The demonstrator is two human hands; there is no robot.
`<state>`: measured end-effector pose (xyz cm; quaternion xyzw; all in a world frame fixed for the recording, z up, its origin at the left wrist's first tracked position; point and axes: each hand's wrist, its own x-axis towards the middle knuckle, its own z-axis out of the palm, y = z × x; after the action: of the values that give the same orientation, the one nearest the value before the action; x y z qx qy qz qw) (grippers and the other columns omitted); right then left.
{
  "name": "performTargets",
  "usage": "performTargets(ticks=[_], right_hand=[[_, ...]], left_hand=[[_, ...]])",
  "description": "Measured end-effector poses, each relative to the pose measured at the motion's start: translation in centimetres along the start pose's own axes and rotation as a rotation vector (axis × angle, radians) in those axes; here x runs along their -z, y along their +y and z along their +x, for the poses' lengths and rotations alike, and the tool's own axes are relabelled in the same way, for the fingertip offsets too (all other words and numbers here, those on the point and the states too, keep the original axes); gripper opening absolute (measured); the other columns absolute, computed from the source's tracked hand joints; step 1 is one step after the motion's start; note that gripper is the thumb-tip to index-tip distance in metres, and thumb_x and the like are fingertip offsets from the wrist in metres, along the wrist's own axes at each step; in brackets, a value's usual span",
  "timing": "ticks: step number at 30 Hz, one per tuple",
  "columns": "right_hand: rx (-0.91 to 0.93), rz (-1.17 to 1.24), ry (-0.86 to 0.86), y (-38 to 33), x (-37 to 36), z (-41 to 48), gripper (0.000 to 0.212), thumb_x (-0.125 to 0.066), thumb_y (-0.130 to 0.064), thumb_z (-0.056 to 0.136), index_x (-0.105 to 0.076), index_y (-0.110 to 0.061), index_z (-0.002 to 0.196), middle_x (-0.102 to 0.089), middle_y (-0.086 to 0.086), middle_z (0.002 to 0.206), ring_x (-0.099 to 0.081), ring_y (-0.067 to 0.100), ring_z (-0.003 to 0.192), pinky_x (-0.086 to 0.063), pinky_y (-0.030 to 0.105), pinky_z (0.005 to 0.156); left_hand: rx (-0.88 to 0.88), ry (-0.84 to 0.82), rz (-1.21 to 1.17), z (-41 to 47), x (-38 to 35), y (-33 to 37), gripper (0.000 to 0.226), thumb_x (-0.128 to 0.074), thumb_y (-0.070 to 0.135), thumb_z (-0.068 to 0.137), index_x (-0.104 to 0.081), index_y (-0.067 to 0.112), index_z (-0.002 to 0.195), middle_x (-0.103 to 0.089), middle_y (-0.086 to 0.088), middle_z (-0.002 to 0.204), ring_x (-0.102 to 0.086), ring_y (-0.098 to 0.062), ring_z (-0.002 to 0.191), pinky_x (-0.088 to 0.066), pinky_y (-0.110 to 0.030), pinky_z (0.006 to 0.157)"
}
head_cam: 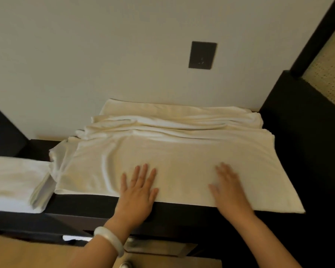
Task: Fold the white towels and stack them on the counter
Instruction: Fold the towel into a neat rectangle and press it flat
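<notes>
A large white towel (182,151) lies spread over the dark counter (97,206), wrinkled and bunched toward the wall, flatter near the front edge. My left hand (138,188) lies flat on the towel's near edge, fingers straight and spread, a pale bangle on the wrist. My right hand (229,187) presses flat on the towel further right, slightly blurred. A folded white towel (14,182) sits on the counter at the left, its layered edge facing the spread towel.
A cream wall with a dark switch plate (202,55) rises behind the counter. A black post and raised dark ledge (306,120) close off the right side. A dark frame (2,130) stands at the left. Tan floor shows below.
</notes>
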<state>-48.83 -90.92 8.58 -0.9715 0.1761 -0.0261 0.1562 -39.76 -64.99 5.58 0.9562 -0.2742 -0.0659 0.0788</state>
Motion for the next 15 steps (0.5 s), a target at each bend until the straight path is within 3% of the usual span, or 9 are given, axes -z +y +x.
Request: performTargets(ticks=[2, 4, 7, 8, 10, 12, 13, 15], right_hand=[[0.202, 0.060, -0.068, -6.4, -1.7, 1.5, 0.061, -0.039, -0.028, 0.105, -0.010, -0.014, 0.157, 0.000, 0.001, 0.165, 0.005, 0.017, 0.152, 0.013, 0.024, 0.116], [0.295, 0.075, -0.100, -11.4, -3.8, 3.0, 0.058, -0.032, -0.029, 0.107, -0.007, -0.016, 0.158, 0.005, 0.002, 0.165, 0.008, 0.015, 0.152, 0.014, 0.026, 0.118], [0.313, -0.030, -0.122, -14.2, -7.0, 3.7, 0.064, -0.005, -0.044, 0.099, -0.006, -0.020, 0.158, 0.009, -0.001, 0.164, 0.010, 0.016, 0.152, 0.014, 0.032, 0.120], [0.311, -0.088, -0.101, -14.3, -7.7, 3.4, 0.069, -0.001, -0.047, 0.095, -0.010, -0.020, 0.158, 0.003, 0.000, 0.164, 0.005, 0.016, 0.152, 0.011, 0.036, 0.119], [0.275, -0.126, -0.084, -14.3, -8.0, 3.0, 0.068, -0.003, -0.048, 0.096, -0.013, -0.021, 0.158, -0.007, 0.001, 0.165, 0.000, 0.016, 0.151, 0.006, 0.039, 0.118], [0.215, -0.152, -0.157, -14.9, -7.3, 3.1, 0.065, -0.004, -0.048, 0.098, -0.004, -0.023, 0.158, 0.000, 0.000, 0.166, 0.005, 0.015, 0.152, 0.010, 0.038, 0.121], [0.179, -0.170, -0.179, -15.8, -6.8, 3.3, 0.062, -0.010, -0.047, 0.102, -0.008, -0.022, 0.158, -0.005, 0.002, 0.166, 0.000, 0.018, 0.153, 0.008, 0.040, 0.122], [0.172, -0.174, -0.117, -18.5, -5.7, 4.3, 0.054, -0.026, -0.042, 0.104, -0.029, -0.016, 0.152, -0.027, 0.006, 0.158, -0.022, 0.023, 0.147, -0.006, 0.042, 0.124]], left_hand=[[-0.021, -0.033, -0.014, -0.1, 0.6, -0.1, 0.079, 0.022, 0.067, 0.082, 0.016, 0.033, 0.153, 0.029, 0.007, 0.157, 0.028, -0.020, 0.146, 0.017, -0.048, 0.118], [-0.030, -0.052, 0.014, -0.6, 0.6, -1.1, 0.072, 0.005, 0.064, 0.093, 0.013, 0.029, 0.155, 0.027, 0.006, 0.158, 0.024, -0.018, 0.147, 0.014, -0.047, 0.118], [0.011, -0.104, 0.050, -2.1, 1.0, -4.4, 0.071, -0.014, 0.063, 0.100, -0.022, 0.020, 0.156, -0.014, -0.002, 0.164, -0.015, -0.025, 0.150, -0.011, -0.050, 0.112], [0.015, -0.102, 0.062, -2.9, 1.2, -5.9, 0.071, -0.017, 0.064, 0.100, -0.025, 0.021, 0.156, -0.021, -0.002, 0.162, -0.020, -0.025, 0.149, -0.014, -0.049, 0.110], [-0.012, -0.117, 0.041, -4.5, 2.6, -8.9, 0.066, -0.022, 0.061, 0.100, -0.020, 0.028, 0.157, -0.016, 0.004, 0.163, -0.017, -0.022, 0.150, -0.009, -0.045, 0.114], [-0.102, -0.077, -0.103, -5.7, 4.0, -11.3, 0.058, -0.027, 0.055, 0.099, -0.020, 0.038, 0.154, -0.005, 0.018, 0.161, -0.004, -0.006, 0.150, 0.002, -0.034, 0.122], [-0.121, -0.033, -0.219, -6.1, 4.5, -12.4, 0.054, -0.030, 0.051, 0.097, -0.031, 0.041, 0.150, -0.012, 0.025, 0.157, -0.007, 0.003, 0.147, -0.002, -0.027, 0.123], [-0.002, 0.126, -0.403, -6.6, 5.5, -14.2, 0.038, -0.044, 0.037, 0.096, -0.059, 0.037, 0.131, -0.042, 0.026, 0.142, -0.032, 0.009, 0.133, -0.028, -0.024, 0.117]])
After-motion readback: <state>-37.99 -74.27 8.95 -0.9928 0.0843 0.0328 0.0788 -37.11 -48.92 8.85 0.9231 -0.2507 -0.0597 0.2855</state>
